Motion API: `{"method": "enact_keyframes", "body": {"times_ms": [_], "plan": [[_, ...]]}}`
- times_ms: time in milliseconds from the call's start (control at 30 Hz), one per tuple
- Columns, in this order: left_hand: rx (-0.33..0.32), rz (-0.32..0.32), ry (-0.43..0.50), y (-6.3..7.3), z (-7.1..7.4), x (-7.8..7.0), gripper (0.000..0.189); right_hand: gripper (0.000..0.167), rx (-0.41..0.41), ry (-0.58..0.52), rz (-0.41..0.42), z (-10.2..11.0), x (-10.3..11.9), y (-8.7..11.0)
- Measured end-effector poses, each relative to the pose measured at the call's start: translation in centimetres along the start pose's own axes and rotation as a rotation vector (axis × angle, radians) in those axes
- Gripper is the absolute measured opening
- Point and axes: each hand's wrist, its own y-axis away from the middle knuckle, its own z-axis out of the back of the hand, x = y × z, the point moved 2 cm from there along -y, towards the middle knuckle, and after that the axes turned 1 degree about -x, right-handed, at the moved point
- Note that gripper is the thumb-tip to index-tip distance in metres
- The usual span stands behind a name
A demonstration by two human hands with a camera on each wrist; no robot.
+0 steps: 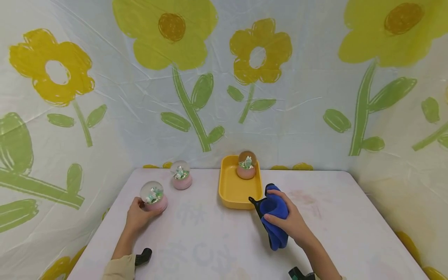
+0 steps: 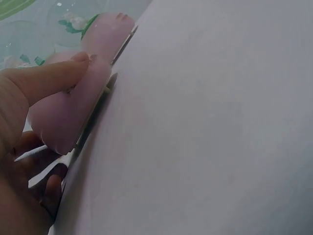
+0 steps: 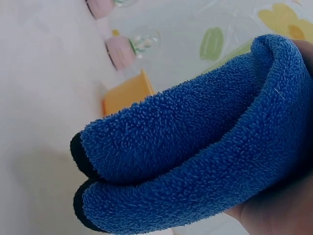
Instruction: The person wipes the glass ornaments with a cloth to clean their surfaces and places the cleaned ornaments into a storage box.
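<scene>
At the left of the table, my left hand [image 1: 139, 216] grips the pink base of a snow globe [image 1: 154, 197]. In the left wrist view the thumb lies along that pink base [image 2: 73, 112], with the other fingers on its far side. A second snow globe [image 1: 181, 175] stands just behind it. My right hand [image 1: 292, 221] holds a folded blue cloth [image 1: 276, 217] with black edging above the table, beside the near right corner of a yellow tray [image 1: 236, 190]. The cloth [image 3: 186, 147] fills much of the right wrist view. Inside the tray's far right end sits a third snow globe [image 1: 246, 166].
The white table [image 1: 217, 249] ends at the back against a hanging sheet [image 1: 301, 116] printed with yellow flowers, which also covers both sides. Faint marks show on the tabletop. A black wrist device [image 1: 143, 256] sits at the left cuff, another [image 1: 299, 274] near the right wrist.
</scene>
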Motion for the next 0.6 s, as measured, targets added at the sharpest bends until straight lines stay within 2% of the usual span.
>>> {"method": "enact_keyframes", "body": {"times_ms": [133, 367, 600], "plan": [[0.024, -0.025, 0.023, 0.2, -0.7, -0.5, 0.087, 0.069, 0.006, -0.018, 0.0, 0.0, 0.1, -0.1], [0.111, -0.092, 0.021, 0.8, -2.3, -1.1, 0.093, 0.068, 0.016, -0.028, -0.03, -0.3, 0.0, 0.1], [0.12, -0.108, 0.08, 1.1, -3.2, -1.7, 0.101, 0.066, 0.026, -0.052, -0.009, -0.5, 0.0, -0.1]]}}
